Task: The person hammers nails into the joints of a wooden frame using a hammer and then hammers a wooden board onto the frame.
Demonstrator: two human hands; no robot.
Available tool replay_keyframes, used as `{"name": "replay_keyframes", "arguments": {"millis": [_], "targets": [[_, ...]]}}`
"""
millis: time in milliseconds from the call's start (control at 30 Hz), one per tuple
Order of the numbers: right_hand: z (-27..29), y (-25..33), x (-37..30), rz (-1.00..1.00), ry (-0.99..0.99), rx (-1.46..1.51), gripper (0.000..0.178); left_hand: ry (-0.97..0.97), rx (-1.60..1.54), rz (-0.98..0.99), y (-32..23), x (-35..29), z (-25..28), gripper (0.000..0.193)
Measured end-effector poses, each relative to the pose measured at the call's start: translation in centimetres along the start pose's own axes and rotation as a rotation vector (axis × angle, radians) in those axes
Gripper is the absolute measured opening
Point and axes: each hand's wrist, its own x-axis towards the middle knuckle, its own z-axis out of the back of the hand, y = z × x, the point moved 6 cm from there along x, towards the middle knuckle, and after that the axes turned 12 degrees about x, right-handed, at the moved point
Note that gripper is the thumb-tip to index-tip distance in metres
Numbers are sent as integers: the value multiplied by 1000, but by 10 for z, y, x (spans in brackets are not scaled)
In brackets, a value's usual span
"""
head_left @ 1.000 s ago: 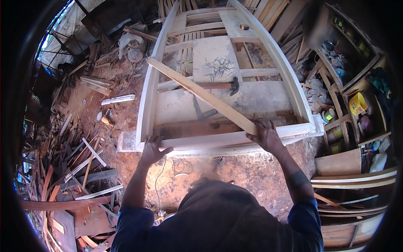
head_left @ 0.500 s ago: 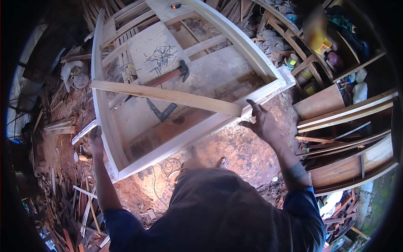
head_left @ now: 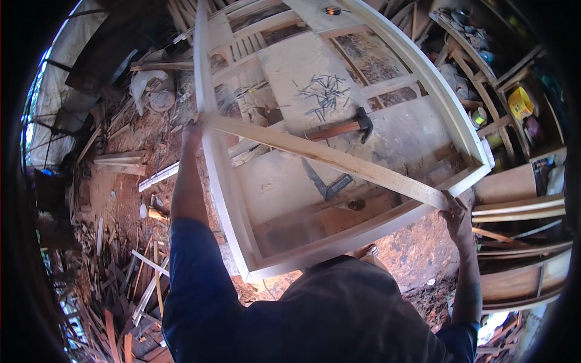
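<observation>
A pale wooden strip (head_left: 327, 158) lies diagonally across a large wooden frame (head_left: 339, 245). My right hand (head_left: 456, 216) is closed round the strip's right end, at the frame's near rail. At the left side rail, my left hand (head_left: 192, 130) has its fingers closed at the strip's other end, partly hidden from view. Beyond the strip, a claw hammer (head_left: 339, 129) with a reddish wooden handle rests on a dusty board inside the frame. A dark carpenter's square (head_left: 327, 184) sits on the near side of the strip. Loose nails (head_left: 324, 95) are scattered past the hammer.
A tape measure (head_left: 332, 11) lies at the far end of the board. Shelving with a yellow container (head_left: 520, 103) and curved wooden pieces (head_left: 520, 275) stand on the right. Scrap wood (head_left: 115, 290) is heaped at lower left, and stacked offcuts (head_left: 121, 162) lie on the earth floor.
My left hand has moved up the left rail to the strip's end. My right hand, open beside the strip before, has closed on its right end. The whole view has shifted.
</observation>
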Motion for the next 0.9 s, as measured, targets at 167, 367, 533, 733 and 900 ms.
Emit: {"name": "replay_keyframes", "arguments": {"millis": [167, 367, 533, 733, 900], "targets": [[24, -3, -8, -79, -61, -282, 61, 310, 411, -70, -76, -26, -89, 59], [35, -26, 10, -37, -197, -430, 57, 251, 239, -67, -2, -56, -38, 45], [42, -36, 10, -93, -96, -448, 58, 323, -183, 38, -11, -69, -55, 30], [38, -35, 18, -108, -18, -549, 67, 305, -181, 98, -17, -71, -41, 29], [63, 28, 52, -257, 83, -745, 80, -227, 128, -418, -170, -94, -1, 22]]}}
